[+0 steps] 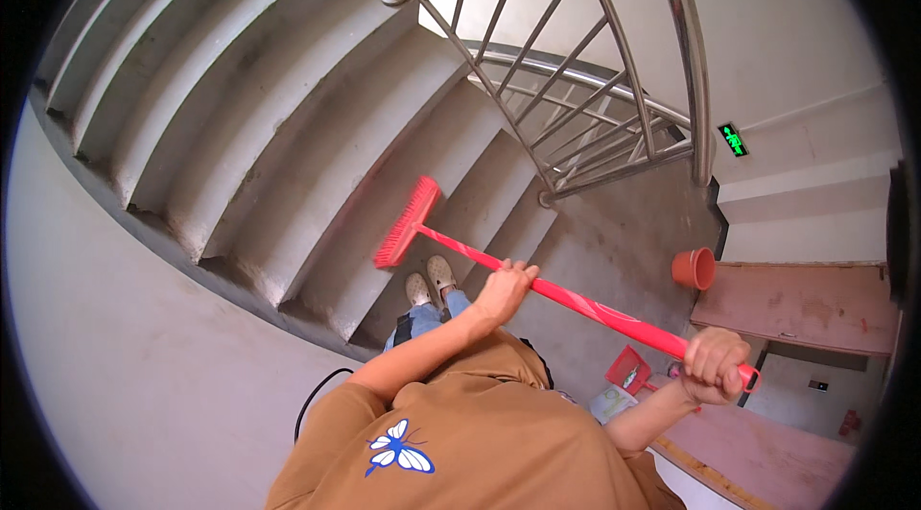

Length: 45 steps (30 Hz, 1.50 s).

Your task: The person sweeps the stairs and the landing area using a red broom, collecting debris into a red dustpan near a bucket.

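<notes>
A red push broom slants across the view, its handle gripped in both fists. My left hand wraps the shaft lower down, towards the broom head. Close to the hanging-loop end, my right hand is closed around the grip. The red bristled head is over a grey concrete stair tread ahead of my shoes. Its bristles look slightly blurred, and I cannot tell whether they touch the concrete.
Curved stairs rise at the upper left beside a white wall. A stainless steel railing borders them. On the right are an orange bucket, a red dustpan, a white bag, an open wooden door and a lit exit sign.
</notes>
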Each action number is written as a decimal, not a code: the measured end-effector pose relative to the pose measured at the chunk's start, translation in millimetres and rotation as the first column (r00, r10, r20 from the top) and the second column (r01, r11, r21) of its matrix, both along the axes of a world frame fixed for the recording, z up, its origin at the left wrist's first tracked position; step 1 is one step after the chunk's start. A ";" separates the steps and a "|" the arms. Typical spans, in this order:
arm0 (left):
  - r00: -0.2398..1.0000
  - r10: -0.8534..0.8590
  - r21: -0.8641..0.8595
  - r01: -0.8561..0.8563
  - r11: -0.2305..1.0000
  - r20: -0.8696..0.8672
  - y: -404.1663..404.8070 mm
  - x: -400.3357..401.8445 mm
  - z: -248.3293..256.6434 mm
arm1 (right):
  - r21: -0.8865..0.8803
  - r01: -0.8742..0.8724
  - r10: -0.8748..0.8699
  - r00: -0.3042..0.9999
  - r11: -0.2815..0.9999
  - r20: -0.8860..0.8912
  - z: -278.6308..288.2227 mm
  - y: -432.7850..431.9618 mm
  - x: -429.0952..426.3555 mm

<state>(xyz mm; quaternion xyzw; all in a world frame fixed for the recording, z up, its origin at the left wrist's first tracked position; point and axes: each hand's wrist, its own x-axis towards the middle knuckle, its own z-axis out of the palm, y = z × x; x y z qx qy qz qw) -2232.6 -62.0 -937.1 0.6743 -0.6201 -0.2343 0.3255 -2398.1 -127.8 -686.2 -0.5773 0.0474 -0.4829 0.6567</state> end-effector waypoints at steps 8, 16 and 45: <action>0.988 -0.146 -0.039 0.144 0.989 -0.056 -6.7 -20.9 46.6 | -0.260 -0.477 0.452 0.879 0.840 -0.154 56.9 -9.0 -21.9; 0.994 0.101 -0.054 -0.103 0.993 -0.045 23.9 41.7 33.3 | -0.166 -0.414 0.389 0.906 0.895 -0.166 24.4 -25.5 18.7; 0.876 0.387 -0.600 -0.479 0.641 -0.286 -111.4 -100.3 -91.9 | -0.364 -0.895 0.927 0.334 0.257 -0.168 -101.7 -172.0 -59.6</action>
